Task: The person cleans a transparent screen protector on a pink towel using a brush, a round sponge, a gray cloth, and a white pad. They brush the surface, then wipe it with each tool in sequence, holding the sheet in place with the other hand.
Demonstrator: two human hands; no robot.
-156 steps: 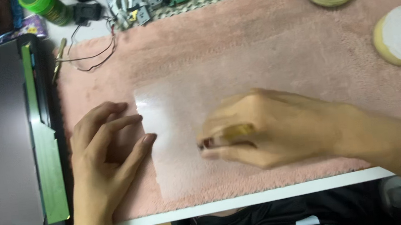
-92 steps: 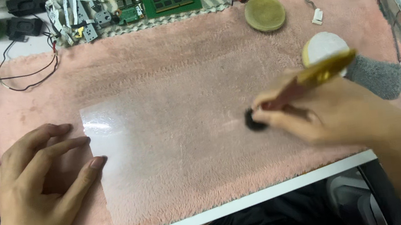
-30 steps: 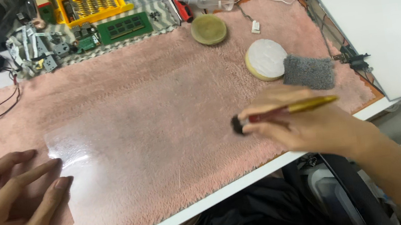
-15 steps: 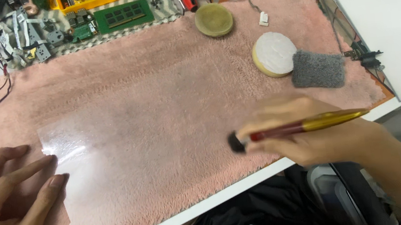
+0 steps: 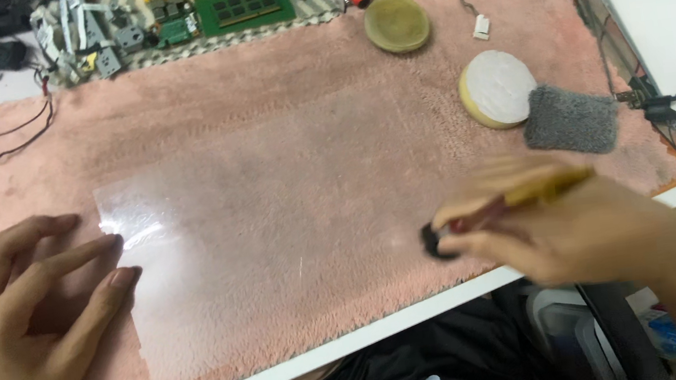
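Note:
A clear plastic sheet (image 5: 274,223) lies flat on a pink fluffy mat (image 5: 274,78). My left hand (image 5: 22,319) rests flat at the sheet's left edge, fingertips touching it. My right hand (image 5: 562,224) is closed on a small brush (image 5: 501,205) with a red and gold handle and a black round head. The brush head hovers at the sheet's right end, near the table's front edge. The right hand is blurred by motion.
On the mat at the right lie a white-topped round pad (image 5: 498,88), a grey sponge (image 5: 571,119) and an olive round pad (image 5: 396,24). A green circuit board (image 5: 243,7), metal parts (image 5: 84,49) and wires (image 5: 1,139) line the back. A white panel (image 5: 666,17) stands right.
The view has shifted, so everything sits a bit further right. My right hand with the brush has tilted and moved slightly right and down. My left hand stays on the sheet's edge.

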